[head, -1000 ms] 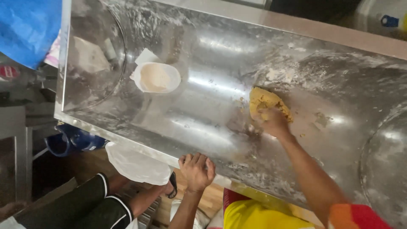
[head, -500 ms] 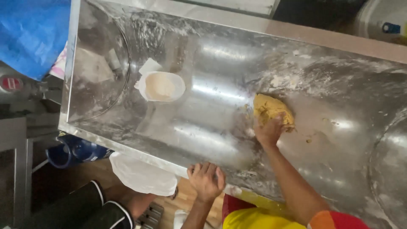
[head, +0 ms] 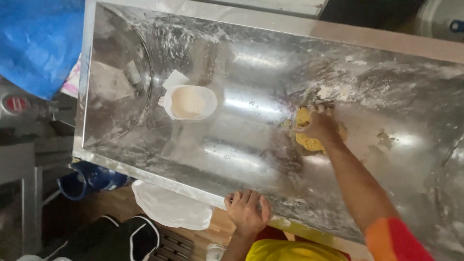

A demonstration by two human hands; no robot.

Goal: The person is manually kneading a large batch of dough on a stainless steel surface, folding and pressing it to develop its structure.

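A lump of yellow dough [head: 306, 140] lies on the floured steel worktop [head: 251, 159], right of the middle. My right hand [head: 320, 123] presses down on top of the dough, fingers curled over it, and covers most of it. My left hand [head: 246, 210] rests on the near edge of the worktop with its fingers spread and nothing in it. A white oval bowl [head: 189, 102] with pale flour sits on the steel to the left of the dough, well apart from both hands.
A white cloth or bag [head: 169, 208] hangs below the near edge. A blue sheet [head: 38, 43] lies at the top left and a blue container [head: 84, 180] stands under the worktop's left corner. Flour streaks cover the steel near the dough.
My right hand has pushed the dough away from me across the steel. My left hand stays on the near edge. The view has shifted, so everything sits more to the right.
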